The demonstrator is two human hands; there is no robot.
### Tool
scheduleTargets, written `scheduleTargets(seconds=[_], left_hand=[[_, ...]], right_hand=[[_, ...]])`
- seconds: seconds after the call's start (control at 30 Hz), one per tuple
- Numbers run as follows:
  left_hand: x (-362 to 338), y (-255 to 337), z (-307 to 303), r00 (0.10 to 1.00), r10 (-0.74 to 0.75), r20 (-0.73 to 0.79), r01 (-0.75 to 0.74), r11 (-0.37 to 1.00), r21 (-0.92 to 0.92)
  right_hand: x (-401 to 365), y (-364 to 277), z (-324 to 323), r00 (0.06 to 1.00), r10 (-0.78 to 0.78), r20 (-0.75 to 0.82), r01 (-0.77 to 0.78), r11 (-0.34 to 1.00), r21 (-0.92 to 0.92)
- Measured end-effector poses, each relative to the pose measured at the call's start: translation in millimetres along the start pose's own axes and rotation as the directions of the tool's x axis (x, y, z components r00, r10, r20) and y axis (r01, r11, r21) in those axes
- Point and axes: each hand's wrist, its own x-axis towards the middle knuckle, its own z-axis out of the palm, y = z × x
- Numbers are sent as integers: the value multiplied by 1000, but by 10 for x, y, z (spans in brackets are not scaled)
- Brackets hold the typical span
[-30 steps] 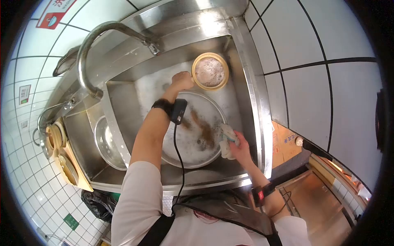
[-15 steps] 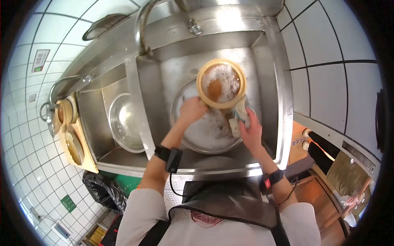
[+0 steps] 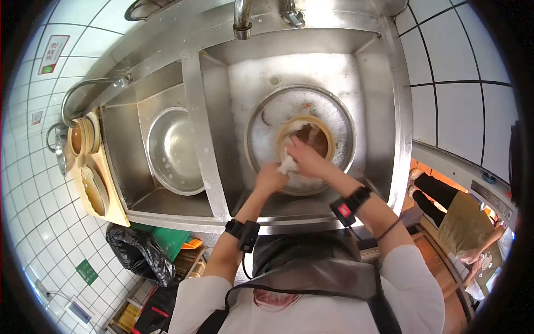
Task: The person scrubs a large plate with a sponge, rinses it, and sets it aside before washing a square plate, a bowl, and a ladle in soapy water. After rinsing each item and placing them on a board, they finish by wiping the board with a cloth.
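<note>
A clay pot (image 3: 332,146) with a tan rim and brown inside sits tilted in a round metal basin (image 3: 350,114) of sudsy water. My left hand (image 3: 271,178) is closed at the pot's near left side, apparently gripping its edge or handle; the exact hold is hidden. My right hand (image 3: 306,158) reaches over the near rim, its fingers closed on a whitish cloth (image 3: 288,165) against the pot. White suds show on the pot's inner wall.
The basin stands in a steel sink (image 3: 378,89) below a faucet (image 3: 242,22). In the left sink is another metal bowl (image 3: 153,158). Clay pots (image 3: 78,142) rest on a wooden board (image 3: 119,214) at far left. Another person (image 3: 470,222) stands at right.
The pot has come down towards me into the basin, and the foamy water that filled it is mostly gone. My right hand has moved from outside the pot to over its rim.
</note>
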Motion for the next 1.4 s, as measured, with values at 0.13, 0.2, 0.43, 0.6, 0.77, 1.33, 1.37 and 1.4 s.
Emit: scheduleTargets(seconds=[0.13,0.2,0.43,0.6,0.77,1.33,1.37,1.4], left_hand=[[107,3,35,997,-53,51,53,999,-9],[145,7,0,997,-69,47,70,997,-20],[337,-60,214,862,-102,496,258,931,-257],[409,-114,260,710,49,702,625,415,-661],[532,-78,430,735,77,674,612,353,-708],[173,161,184,692,27,722,614,504,-607],[207,92,169,695,29,719,611,502,-611],[242,14,167,756,13,654,547,537,-642]], right_hand=[[162,249,-159,987,30,-160,-89,922,-378],[123,321,-80,982,124,-143,-172,901,-399],[9,220,297,872,437,220,-479,853,205],[-151,460,597,862,457,219,-507,774,379],[-260,652,655,894,428,135,-444,805,392],[206,372,325,952,149,-266,-41,927,374],[146,341,350,953,144,-265,-37,928,371],[49,290,340,984,121,-128,-50,889,456]])
